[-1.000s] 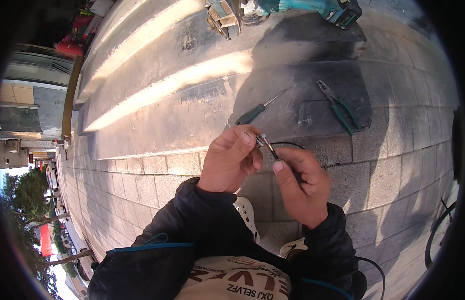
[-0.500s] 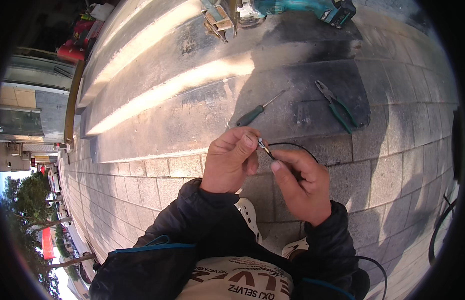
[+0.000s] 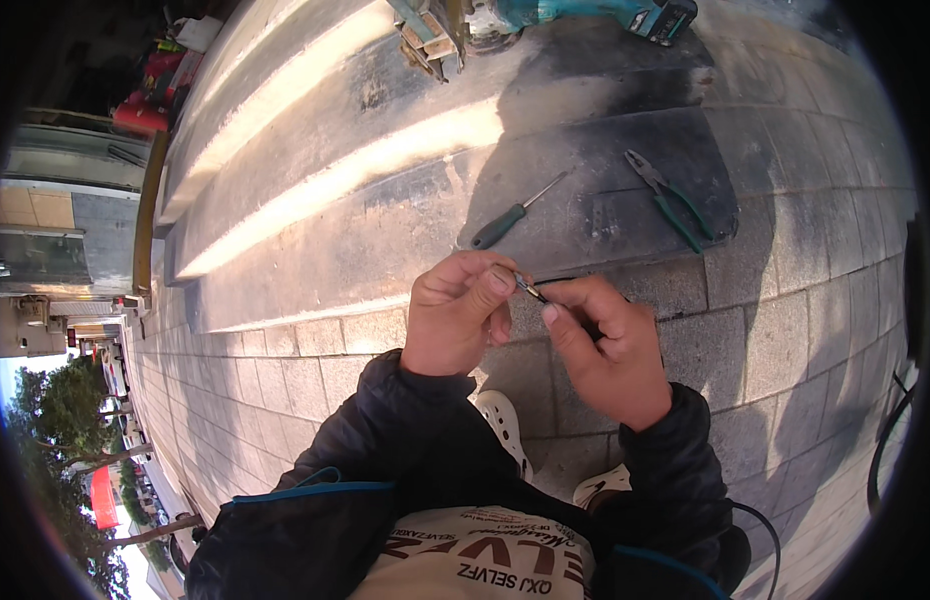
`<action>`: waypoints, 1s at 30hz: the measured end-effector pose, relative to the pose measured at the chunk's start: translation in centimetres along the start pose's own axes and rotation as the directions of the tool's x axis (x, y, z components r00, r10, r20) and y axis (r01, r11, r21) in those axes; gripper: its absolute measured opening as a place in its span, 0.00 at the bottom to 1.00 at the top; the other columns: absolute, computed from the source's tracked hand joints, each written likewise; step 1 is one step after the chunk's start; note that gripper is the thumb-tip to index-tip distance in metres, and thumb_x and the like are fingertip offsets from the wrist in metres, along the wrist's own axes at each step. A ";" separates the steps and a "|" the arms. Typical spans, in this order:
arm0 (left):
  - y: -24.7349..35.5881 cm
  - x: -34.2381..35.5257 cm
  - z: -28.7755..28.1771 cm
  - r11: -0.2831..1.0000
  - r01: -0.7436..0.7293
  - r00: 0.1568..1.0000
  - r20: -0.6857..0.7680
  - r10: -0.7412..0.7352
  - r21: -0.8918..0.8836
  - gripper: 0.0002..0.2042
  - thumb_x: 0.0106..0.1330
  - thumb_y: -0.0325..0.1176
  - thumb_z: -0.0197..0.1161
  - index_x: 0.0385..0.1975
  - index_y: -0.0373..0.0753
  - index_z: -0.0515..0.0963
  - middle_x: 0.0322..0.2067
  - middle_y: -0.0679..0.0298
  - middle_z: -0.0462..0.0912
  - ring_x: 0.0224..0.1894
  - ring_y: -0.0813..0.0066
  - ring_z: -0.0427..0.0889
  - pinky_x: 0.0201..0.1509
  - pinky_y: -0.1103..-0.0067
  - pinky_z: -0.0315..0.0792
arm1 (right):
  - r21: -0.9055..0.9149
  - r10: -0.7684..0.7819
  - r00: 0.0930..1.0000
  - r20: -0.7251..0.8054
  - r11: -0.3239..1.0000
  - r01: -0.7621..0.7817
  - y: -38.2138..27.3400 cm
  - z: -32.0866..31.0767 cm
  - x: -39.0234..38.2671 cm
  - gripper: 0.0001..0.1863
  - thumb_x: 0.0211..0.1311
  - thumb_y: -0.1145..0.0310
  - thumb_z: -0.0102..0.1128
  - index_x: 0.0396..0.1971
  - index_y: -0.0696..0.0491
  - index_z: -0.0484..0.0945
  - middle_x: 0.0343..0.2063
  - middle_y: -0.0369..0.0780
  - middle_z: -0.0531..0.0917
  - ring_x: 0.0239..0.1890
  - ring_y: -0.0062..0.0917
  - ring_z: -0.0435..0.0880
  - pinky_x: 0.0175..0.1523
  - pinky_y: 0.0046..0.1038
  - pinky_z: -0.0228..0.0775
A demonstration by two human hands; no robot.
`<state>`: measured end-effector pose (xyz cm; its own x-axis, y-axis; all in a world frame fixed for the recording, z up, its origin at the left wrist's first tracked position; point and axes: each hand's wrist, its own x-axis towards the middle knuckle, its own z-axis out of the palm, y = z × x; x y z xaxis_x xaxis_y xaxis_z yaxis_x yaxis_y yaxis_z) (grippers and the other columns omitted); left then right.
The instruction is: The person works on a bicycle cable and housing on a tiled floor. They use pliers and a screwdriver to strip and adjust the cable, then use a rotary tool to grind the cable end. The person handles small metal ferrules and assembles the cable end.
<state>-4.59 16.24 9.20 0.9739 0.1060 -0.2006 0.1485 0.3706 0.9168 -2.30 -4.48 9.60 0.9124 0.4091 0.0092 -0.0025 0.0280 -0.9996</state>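
In front of my chest, my left hand [image 3: 455, 310] pinches a small metal fitting [image 3: 524, 284] between thumb and fingertips, partly hiding it. Just to the right, my right hand [image 3: 610, 350] grips the black cable [image 3: 558, 281] close to that fitting, fingers curled. Part of the cable runs behind my right hand. Beyond my hands, on the lowest grey step, lie a green-handled screwdriver [image 3: 500, 227] and green-handled pliers [image 3: 677, 217], side by side with space between them.
A teal power tool [image 3: 575, 18] and a metal bracket assembly [image 3: 425, 40] sit higher on the steps [image 3: 335, 200]. Paving [image 3: 795, 340] surrounds my feet in pale clogs [image 3: 500, 425]. Red items [image 3: 145, 113] are at upper left; trees [image 3: 55, 420] line the street at far left.
My hands have shifted slightly and drawn closer together around the fitting, leaving less of it showing. The steps and tools have moved slightly in the view.
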 end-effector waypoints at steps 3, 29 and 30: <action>0.5 -0.3 0.4 0.999 0.009 1.000 -0.010 -0.009 0.053 0.12 0.78 0.33 0.68 0.53 0.32 0.82 0.41 0.55 0.90 0.26 0.76 0.85 0.25 0.83 0.75 | -0.120 -0.079 0.996 -0.035 0.990 0.074 -0.6 -0.1 0.0 0.10 0.72 0.74 0.66 0.51 0.55 0.84 0.26 0.41 0.83 0.25 0.22 0.81 0.33 0.25 0.74; 2.4 -1.9 0.8 0.964 -0.093 0.996 0.025 0.090 0.249 0.21 0.82 0.41 0.62 0.61 0.28 0.79 0.45 0.49 0.90 0.37 0.65 0.92 0.33 0.77 0.81 | -0.436 -0.401 0.915 -0.033 0.830 0.348 -1.5 1.3 -0.6 0.11 0.67 0.79 0.68 0.48 0.57 0.85 0.31 0.45 0.89 0.27 0.31 0.89 0.32 0.29 0.78; 2.4 -1.9 0.8 0.962 -0.100 0.995 0.017 0.098 0.253 0.21 0.83 0.41 0.62 0.60 0.28 0.79 0.45 0.49 0.90 0.38 0.65 0.92 0.33 0.77 0.82 | -0.404 -0.380 0.924 -0.047 0.853 0.331 -1.6 1.4 -0.7 0.11 0.67 0.79 0.68 0.48 0.58 0.85 0.32 0.46 0.89 0.27 0.31 0.90 0.33 0.29 0.78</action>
<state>-5.97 16.20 12.09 0.9866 0.1259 -0.1034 0.0893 0.1131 0.9896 -3.51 -3.50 11.23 0.8628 0.3246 0.3875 0.4649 -0.2088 -0.8604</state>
